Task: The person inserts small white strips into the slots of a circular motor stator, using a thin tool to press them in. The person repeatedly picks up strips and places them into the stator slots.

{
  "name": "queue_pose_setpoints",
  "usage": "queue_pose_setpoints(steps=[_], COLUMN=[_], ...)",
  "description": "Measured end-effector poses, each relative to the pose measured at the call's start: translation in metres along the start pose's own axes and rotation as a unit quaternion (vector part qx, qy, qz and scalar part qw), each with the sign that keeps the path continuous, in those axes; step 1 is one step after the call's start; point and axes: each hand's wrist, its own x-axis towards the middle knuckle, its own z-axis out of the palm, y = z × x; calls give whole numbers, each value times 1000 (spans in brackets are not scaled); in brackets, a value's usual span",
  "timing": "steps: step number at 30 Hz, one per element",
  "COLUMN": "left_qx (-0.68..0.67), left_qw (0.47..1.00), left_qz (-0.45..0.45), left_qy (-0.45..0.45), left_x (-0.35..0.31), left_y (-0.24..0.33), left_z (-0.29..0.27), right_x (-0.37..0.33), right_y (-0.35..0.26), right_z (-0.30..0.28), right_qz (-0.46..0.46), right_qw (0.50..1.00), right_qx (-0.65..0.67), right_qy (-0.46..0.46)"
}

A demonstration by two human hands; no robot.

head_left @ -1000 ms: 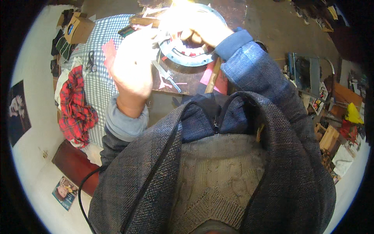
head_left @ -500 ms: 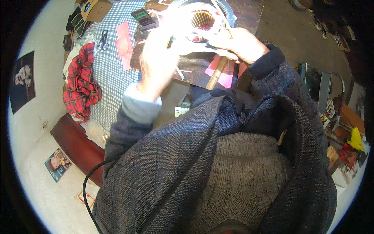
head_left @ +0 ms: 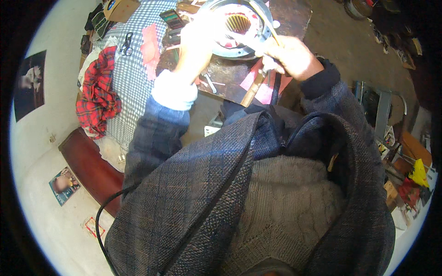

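Observation:
A round grey motor stator (head_left: 235, 54) with yellowish slots and red-and-white windings around its bore sits on the dark table, strongly lit. My left hand (head_left: 197, 48) reaches to its left side; glare washes out the fingers, so their grip is hidden. At the stator's right edge my right hand (head_left: 294, 56) has its fingers closed around a thin pale stick (head_left: 268, 25), which slants up across the rim. Something whitish by those fingertips is lost in the glare. Below lies a wooden-handled tool (head_left: 253, 91) on pink paper (head_left: 251, 79).
The dark tabletop (head_left: 294, 16) ends close to my lap. At left, a checked cloth (head_left: 142, 99) carries scissors (head_left: 127, 44), pink sheets (head_left: 149, 50) and a red plaid garment (head_left: 97, 92). A brown-red chair back (head_left: 87, 161) stands by the wall. Metal frames (head_left: 383, 110) and clutter lie right.
My left hand has shifted slightly up and right, and more of the stator's lower rim shows. My right hand has moved slightly right and down, off the stator's front, its fingers now more curled.

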Motion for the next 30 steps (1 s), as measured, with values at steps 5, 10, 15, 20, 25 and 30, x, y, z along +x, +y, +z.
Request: queue_pose_setpoints(steps=[5, 10, 15, 20, 25, 30], left_qx=[96, -108, -536, -582, -657, -574], left_qw=[988, 976, 809, 800, 674, 719], left_qz=[47, -188, -215, -112, -337, -389], left_qy=[110, 23, -106, -94, 3, -53], left_x=[-38, -44, -48, -44, -40, -39], left_y=[32, 76, 112, 125, 147, 175], left_z=[18, -1, -20, -18, -11, -3], right_x=[-6, -16, -29, -27, -8, 26], right_y=[-5, -10, -9, 2, 17, 26], right_z=[22, 31, 36, 30, -1, 1], right_qz=[-10, 34, 180, 156, 179, 220], right_qw=[995, 979, 863, 892, 960, 962], right_qx=[17, 178, 463, 410, 216, 155], right_qy=[-95, -93, -96, -109, 7, -53])
